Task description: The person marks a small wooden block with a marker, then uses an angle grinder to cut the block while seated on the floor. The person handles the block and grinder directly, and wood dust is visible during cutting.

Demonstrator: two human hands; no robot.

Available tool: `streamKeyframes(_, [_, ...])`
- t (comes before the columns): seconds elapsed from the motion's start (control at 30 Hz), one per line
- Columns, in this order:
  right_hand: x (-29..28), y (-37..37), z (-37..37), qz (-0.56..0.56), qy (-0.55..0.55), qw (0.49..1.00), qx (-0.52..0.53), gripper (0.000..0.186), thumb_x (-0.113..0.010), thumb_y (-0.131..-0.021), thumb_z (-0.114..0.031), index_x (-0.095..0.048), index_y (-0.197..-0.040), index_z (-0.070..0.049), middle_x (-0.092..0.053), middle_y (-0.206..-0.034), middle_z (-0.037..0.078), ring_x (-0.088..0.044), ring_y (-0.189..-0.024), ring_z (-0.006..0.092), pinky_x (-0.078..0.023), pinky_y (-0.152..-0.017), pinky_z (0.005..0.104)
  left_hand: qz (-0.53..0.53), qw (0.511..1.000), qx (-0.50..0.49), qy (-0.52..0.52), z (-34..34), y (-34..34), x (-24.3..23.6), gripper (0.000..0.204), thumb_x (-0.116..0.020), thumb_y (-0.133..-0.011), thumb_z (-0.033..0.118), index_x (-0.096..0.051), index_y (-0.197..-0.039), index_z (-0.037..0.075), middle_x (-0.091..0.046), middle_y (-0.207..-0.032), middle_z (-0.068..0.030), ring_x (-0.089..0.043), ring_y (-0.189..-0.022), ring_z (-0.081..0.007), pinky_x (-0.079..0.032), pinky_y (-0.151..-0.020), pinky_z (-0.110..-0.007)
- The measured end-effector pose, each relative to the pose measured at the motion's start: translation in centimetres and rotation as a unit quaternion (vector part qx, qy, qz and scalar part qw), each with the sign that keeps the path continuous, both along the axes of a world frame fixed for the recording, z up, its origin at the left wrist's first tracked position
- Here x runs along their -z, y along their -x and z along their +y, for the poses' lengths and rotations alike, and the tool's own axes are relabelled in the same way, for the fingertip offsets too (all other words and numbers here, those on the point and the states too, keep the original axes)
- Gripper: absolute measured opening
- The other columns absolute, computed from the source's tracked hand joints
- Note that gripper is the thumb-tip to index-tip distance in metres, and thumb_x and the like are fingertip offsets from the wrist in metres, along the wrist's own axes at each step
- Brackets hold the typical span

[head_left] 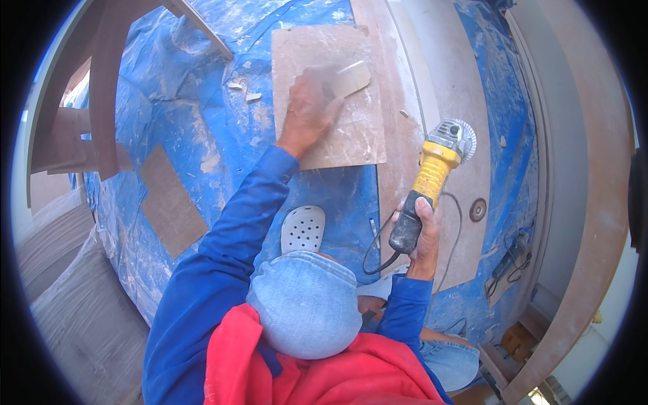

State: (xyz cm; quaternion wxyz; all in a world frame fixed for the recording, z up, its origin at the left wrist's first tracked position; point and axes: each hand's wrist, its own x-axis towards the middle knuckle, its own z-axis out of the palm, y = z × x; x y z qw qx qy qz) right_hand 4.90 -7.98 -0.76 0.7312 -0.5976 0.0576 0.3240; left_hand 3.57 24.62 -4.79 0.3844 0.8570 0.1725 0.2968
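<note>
My left hand (pixel 314 98), partly smeared by motion, grips a small cream flat piece (pixel 352 79) over a dusty brown board (pixel 337 145). The thumb lies along the near edge of the piece; the other fingers are blurred. In my right hand (pixel 425 233) is a yellow and black angle grinder (pixel 432 172), held by its dark rear body with the head pointing away from me. A toothed disc (pixel 467 138) shows at the right of that head. Its cord (pixel 378 268) loops down from the handle end.
Dusty blue plastic sheeting (pixel 182 121) covers the floor. A long pale strip (pixel 415 67) lies on a large panel (pixel 466 81), with a round disc (pixel 478 209) near its right edge. Another power tool (pixel 509 263) lies further right. A brown sheet (pixel 172 202) and curved wooden frames (pixel 104 88) are at the left.
</note>
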Motion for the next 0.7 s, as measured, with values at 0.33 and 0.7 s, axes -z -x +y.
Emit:
streamKeyframes(0.33, [-0.23,-0.02,0.17,0.010,-0.003,1.000,-0.003,0.051,-0.082,-0.095,-0.041,-0.061,-0.119,-0.001,-0.071,-0.094,0.011,-0.076,-0.073,0.0190,-0.065,-0.062,0.0298,0.016,1.000,-0.002,-0.023,0.30,-0.11,0.48,0.062,-0.078,-0.089,-0.001,-0.057,-0.146,0.007,-0.066,-0.133,-0.0153,-0.066,-0.118,-0.0324,-0.049,-0.110,-0.046])
streamKeyframes(0.7, [-0.74,0.23,0.85,0.011,-0.014,1.000,-0.003,0.052,-0.082,-0.096,-0.039,-0.059,-0.122,-0.001,-0.070,-0.094,0.012,-0.076,-0.071,0.0197,-0.065,-0.062,0.0304,0.004,1.000,0.002,-0.016,0.38,0.16,0.50,0.058,-0.077,-0.090,-0.003,-0.057,-0.144,0.006,-0.066,-0.136,-0.0146,-0.066,-0.122,-0.0332,-0.049,-0.112,-0.045])
